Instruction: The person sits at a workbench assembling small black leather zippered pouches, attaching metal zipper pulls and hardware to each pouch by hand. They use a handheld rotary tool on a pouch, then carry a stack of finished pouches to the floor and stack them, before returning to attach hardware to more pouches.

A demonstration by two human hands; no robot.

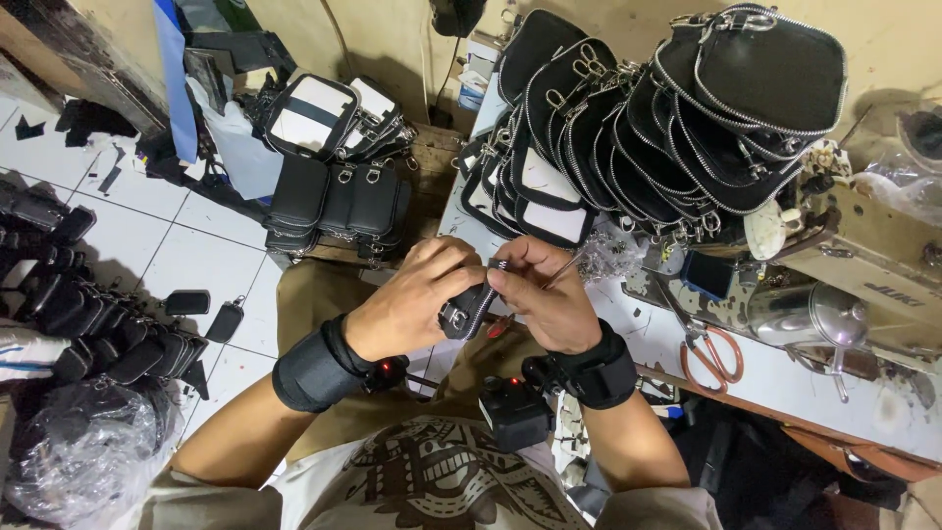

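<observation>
Small black zippered pouch [469, 312], held above the lap, at the table's near edge. Left hand [417, 299] closed around pouch from the left, fingers wrapped over its top, metal ring fitting visible below the thumb. Right hand [545, 294] closed, pinching the pouch's zipper edge at fingertips, thin metal tool [562, 268] gripped between the fingers and angled up to the right. Black wrist straps [319, 368] on both forearms, small black device with red light at each. Table [785, 378], white top, cluttered: large heap of finished black pouches [677, 118] with silver zippers and clasps stacked at its far side, orange-handled scissors [711, 358] lying flat near the right forearm, sewing machine [863, 265] in beige at right edge, metal cup-shaped part beside it. Second pile of black pouches [339, 191] on a wooden stool beyond the knees, some with white panels. Row of black pouches [98, 329] on white tiled floor at left, clear plastic bag [83, 447] nearby.
</observation>
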